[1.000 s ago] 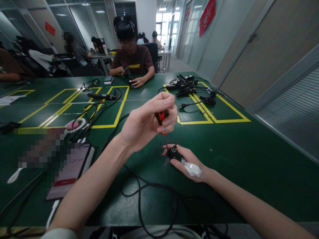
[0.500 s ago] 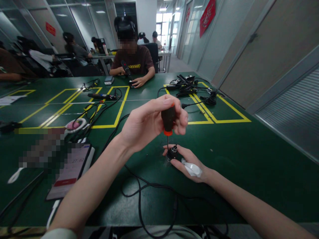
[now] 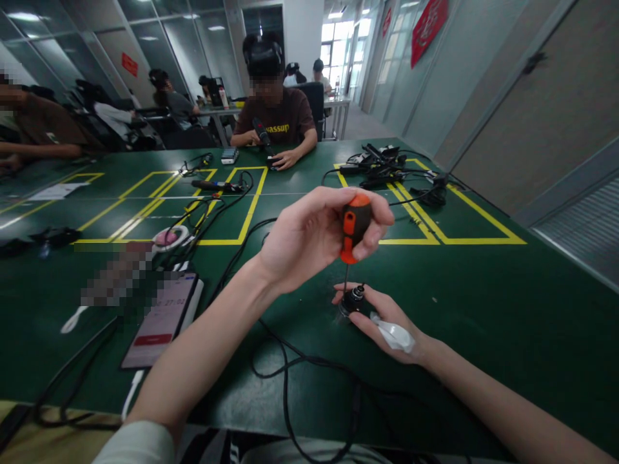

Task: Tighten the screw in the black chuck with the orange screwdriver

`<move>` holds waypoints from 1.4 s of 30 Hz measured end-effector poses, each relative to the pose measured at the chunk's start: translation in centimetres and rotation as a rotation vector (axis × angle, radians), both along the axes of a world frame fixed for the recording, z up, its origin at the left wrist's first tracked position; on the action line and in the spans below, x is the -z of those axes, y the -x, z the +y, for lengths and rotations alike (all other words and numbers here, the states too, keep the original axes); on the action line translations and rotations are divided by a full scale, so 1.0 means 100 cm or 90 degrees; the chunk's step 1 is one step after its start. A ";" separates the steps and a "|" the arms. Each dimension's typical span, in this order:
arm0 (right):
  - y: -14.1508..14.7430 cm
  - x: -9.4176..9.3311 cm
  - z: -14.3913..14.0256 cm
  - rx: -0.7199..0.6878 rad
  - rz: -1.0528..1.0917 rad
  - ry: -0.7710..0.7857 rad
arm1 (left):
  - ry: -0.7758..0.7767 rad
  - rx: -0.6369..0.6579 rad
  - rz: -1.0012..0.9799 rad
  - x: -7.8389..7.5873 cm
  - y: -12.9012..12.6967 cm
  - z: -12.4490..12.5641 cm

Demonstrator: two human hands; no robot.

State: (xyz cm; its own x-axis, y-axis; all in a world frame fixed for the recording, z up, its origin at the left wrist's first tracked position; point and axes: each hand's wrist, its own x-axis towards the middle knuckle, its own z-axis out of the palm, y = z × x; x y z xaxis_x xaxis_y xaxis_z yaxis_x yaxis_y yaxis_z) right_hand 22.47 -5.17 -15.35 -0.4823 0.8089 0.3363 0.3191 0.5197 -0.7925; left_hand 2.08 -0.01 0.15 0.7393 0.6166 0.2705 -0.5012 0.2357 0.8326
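Observation:
My left hand (image 3: pixel 314 232) is closed around the black-and-orange handle of a screwdriver (image 3: pixel 356 229), which stands upright with its thin shaft pointing down. The shaft's tip meets a small round black part (image 3: pixel 352 300) with a threaded metal post on top; the exact contact point is too small to make out. My right hand (image 3: pixel 382 316) grips that part between thumb and fingers, low at the green tabletop (image 3: pixel 464 361). White tape (image 3: pixel 394 335) covers a patch on the right hand near the thumb.
A phone (image 3: pixel 162 316) lies left of my left forearm. Black cables (image 3: pixel 309 357) loop across the table in front of me. A tangle of black devices (image 3: pixel 377 161) lies at the far right. Opposite sits a person (image 3: pixel 283 119) holding a dark tool (image 3: pixel 261 132).
The screwdriver's handle has turned, so its orange side now faces me. The whole view has shifted, with everything appearing farther right. Both hands keep their grips.

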 end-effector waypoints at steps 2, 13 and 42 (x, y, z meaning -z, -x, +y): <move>-0.001 0.001 0.000 0.002 0.002 -0.002 | 0.000 0.001 0.005 0.000 -0.001 -0.002; 0.001 -0.001 -0.001 -0.002 -0.002 -0.011 | -0.013 -0.009 0.015 -0.002 -0.001 -0.001; 0.001 -0.002 -0.001 -0.002 0.002 -0.010 | -0.021 -0.019 0.013 -0.001 -0.001 -0.001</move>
